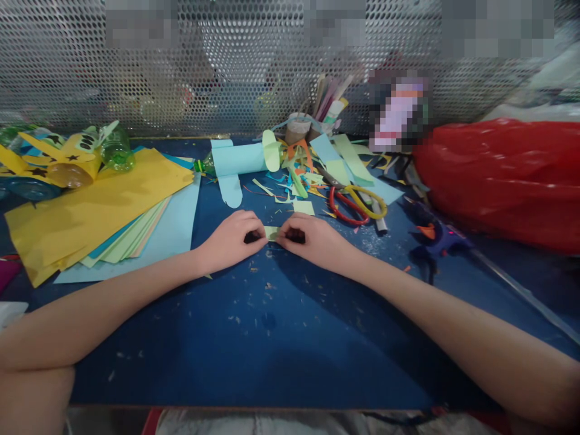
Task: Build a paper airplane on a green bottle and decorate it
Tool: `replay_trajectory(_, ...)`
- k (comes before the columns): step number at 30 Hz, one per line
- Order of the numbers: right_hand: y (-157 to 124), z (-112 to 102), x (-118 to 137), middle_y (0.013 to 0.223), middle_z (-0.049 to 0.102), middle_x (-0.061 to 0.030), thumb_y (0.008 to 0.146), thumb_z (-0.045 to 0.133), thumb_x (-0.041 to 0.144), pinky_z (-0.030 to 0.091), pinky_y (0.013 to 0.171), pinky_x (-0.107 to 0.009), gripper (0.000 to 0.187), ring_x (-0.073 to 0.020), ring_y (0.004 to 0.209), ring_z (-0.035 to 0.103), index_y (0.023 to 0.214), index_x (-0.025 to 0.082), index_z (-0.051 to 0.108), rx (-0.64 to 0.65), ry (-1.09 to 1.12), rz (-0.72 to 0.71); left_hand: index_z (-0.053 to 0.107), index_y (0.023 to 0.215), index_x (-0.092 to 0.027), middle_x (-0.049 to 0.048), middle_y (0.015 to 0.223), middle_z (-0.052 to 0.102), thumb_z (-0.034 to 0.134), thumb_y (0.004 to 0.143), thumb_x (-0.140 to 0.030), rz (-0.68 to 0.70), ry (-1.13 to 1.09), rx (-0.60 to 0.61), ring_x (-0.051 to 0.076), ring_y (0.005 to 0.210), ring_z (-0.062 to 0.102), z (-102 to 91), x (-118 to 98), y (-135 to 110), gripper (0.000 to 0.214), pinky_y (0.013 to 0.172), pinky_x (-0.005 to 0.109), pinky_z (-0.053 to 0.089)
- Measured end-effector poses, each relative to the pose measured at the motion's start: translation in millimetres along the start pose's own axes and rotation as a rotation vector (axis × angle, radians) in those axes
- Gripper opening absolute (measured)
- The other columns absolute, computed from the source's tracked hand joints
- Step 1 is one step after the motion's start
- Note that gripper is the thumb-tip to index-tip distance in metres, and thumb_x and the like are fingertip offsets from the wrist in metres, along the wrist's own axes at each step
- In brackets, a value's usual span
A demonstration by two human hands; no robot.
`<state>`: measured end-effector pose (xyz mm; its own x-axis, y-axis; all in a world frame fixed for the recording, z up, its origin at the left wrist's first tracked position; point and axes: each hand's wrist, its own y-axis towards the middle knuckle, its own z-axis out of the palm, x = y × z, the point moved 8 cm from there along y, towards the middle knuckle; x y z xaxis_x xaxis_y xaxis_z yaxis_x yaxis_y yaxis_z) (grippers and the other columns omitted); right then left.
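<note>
I'm watching the left hand [233, 238] and right hand [317, 238] pinching opposite ends of a small pale green paper piece [272, 233] over the blue table [272, 356], while scissors [347, 190] are lying just beyond

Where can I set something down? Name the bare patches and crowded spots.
Widest, though flecked: the blue tabletop between the left hand, right hand and near edge. Smaller, also flecked: between scissors, glue gun and right forearm. Crowded: left, the paper stack; beyond the hands, scraps and a wrapped bottle; far right, the red bag.
</note>
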<state>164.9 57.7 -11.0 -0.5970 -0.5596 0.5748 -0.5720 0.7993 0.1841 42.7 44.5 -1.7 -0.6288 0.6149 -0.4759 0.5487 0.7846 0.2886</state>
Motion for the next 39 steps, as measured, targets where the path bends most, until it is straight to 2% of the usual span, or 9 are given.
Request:
replay_trajectory(7,3,3,-1,0.075,0.057,-0.0030,0.082,0.061,0.022,0.044,0.065,-0.028,0.006,-0.0157,0.071,0.055,0.077,0.019,0.062,0.038,-0.042,0.018,0.062,0.071,-0.018,0.0020,0.086,0.056,0.067,0.079,-0.021,-0.096,-0.073,-0.020,0.018,0.085,0.056,0.7,8,2,0.010,0.084,0.035,0.047)
replay_trajectory(11,3,3,-1,0.075,0.056,-0.0031,0.082,0.060,0.022,0.043,0.065,-0.028,0.007,-0.0160,0.071,0.055,0.076,0.019,0.060,0.047,-0.035,0.017,0.064,0.079,-0.018,0.0031,0.092,0.057,0.066,0.081,-0.020,-0.093,-0.082,-0.024,0.018,0.089,0.056,0.9,9,1,0.004,0.085,0.035,0.047)
replay_trajectory(15,3,4,-2,0.075,0.056,-0.0028,0.082,0.060,0.022,0.043,0.063,-0.027,0.007,-0.0156,0.070,0.055,0.076,0.019,0.060,0.059,-0.029,0.009,0.068,0.097,-0.022,0.0038,0.100,0.059,0.061,0.086,-0.019,0.007,-0.050,-0.001,0.020,0.098,0.055,3.4,5,0,0.013,0.090,0.038,0.045)
replay_trajectory(20,5,5,-3,0.076,0.057,-0.0030,0.081,0.061,0.023,0.043,0.062,-0.027,0.007,-0.0151,0.069,0.055,0.075,0.019,0.060,0.058,-0.046,0.018,0.070,0.093,-0.022,0.0029,0.089,0.065,0.058,0.090,-0.021,0.143,0.017,0.009,0.020,0.095,0.055,5.2,-2,-1,0.013,0.090,0.039,0.043)
replay_trajectory(24,4,3,-7,0.076,0.057,-0.0025,0.080,0.062,0.022,0.044,0.061,-0.027,0.005,-0.0139,0.066,0.054,0.077,0.020,0.059,0.036,0.007,0.043,0.071,0.094,-0.019,0.0049,0.089,0.067,0.058,0.090,-0.022,0.220,0.050,0.016,0.021,0.096,0.056,3.2,-8,-1,0.014,0.090,0.039,0.043)
replay_trajectory(29,2,1,-8,0.080,0.059,-0.0017,0.081,0.062,0.021,0.046,0.062,-0.026,0.003,-0.0128,0.067,0.056,0.082,0.020,0.064,0.058,0.144,0.016,0.072,0.094,-0.019,0.0048,0.089,0.067,0.058,0.091,-0.023,0.236,0.048,0.011,0.019,0.090,0.058,2.2,-8,-2,0.015,0.084,0.036,0.046)
replay_trajectory(39,1,1,-6,0.082,0.063,-0.0026,0.081,0.064,0.020,0.047,0.064,-0.026,0.004,-0.0128,0.068,0.057,0.081,0.020,0.068,0.044,0.055,0.007,0.070,0.094,-0.016,0.0054,0.088,0.068,0.056,0.092,-0.022,0.273,0.058,-0.028,0.018,0.086,0.059,3.3,-9,-3,0.015,0.079,0.033,0.047)
